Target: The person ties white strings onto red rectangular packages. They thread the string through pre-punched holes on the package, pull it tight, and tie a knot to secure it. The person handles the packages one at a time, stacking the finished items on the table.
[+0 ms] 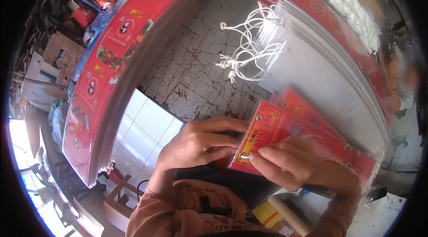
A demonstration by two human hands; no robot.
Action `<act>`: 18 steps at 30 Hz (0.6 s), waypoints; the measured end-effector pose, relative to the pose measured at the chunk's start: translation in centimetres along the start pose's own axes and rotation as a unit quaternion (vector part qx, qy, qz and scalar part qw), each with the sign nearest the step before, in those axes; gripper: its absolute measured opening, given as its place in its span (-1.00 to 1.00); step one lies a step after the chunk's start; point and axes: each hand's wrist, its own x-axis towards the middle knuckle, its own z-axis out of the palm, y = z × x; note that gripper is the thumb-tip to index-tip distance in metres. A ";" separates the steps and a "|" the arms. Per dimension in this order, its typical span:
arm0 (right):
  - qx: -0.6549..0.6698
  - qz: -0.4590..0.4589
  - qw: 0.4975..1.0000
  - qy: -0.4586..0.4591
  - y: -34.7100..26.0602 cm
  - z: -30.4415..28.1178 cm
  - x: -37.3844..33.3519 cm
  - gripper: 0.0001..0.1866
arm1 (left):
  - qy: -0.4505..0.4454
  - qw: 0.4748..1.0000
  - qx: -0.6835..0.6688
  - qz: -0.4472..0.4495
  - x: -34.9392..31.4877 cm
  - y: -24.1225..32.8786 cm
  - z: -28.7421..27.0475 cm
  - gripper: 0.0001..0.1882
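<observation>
A red printed banner (pixel 266 123) in clear plastic, with metal eyelets along its short edge, lies tilted in front of me. My left hand (pixel 200 143) grips its left edge, the fingertips partly hidden behind it. Over the banner's lower corner, my right hand (pixel 290 163) is closed in a pinch on a white cord (pixel 243 156) that shows at the lower eyelet. Most of that cord is hidden by the fingers. Another red banner (pixel 296 105) lies just beneath, at the upper right of the held one.
A pile of banners with pale backs (pixel 312 59) and knotted white cord loops (pixel 249 56) lies at right. Behind it is a white cord skein (pixel 352 14). A tall red banner stack (pixel 107 65) curves along the left of the scratched table (pixel 191 50). Another person (pixel 405 81) is at far right.
</observation>
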 end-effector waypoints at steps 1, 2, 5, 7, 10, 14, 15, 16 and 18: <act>-0.001 0.003 1.000 0.000 0.0 0.0 -0.1 -0.78 | -0.003 1.000 0.002 0.009 0.0 -0.1 0.0 -0.80; -0.003 0.006 1.000 0.000 0.0 0.0 -0.1 -0.79 | -0.007 1.000 0.004 0.019 0.0 -0.3 0.0 -0.77; -0.007 -0.001 1.000 0.003 0.0 0.1 -0.1 -0.80 | -0.010 0.999 0.010 0.029 -0.2 -0.6 0.1 -0.74; -0.006 0.001 1.000 -0.002 0.0 0.0 0.0 -0.80 | -0.012 0.999 0.014 0.033 -0.1 -0.5 0.1 -0.74; -0.004 0.003 1.000 0.000 0.0 0.1 0.0 -0.78 | -0.011 0.999 0.017 0.030 0.1 -0.2 0.1 -0.78; -0.008 0.012 1.000 -0.009 -0.2 0.1 0.1 -0.73 | 0.001 1.000 0.019 0.017 0.2 0.0 0.4 -0.84; -0.007 0.012 1.000 -0.012 -0.2 0.0 0.1 -0.72 | 0.002 1.000 0.019 0.020 0.3 -0.1 0.4 -0.84; -0.006 0.013 1.000 -0.014 -0.2 0.0 0.1 -0.70 | -0.001 0.999 0.037 0.027 0.2 -0.1 0.4 -0.83; -0.004 0.011 1.000 -0.021 -0.1 -0.1 0.1 -0.71 | -0.005 0.997 0.073 0.039 0.0 -0.4 0.5 -0.79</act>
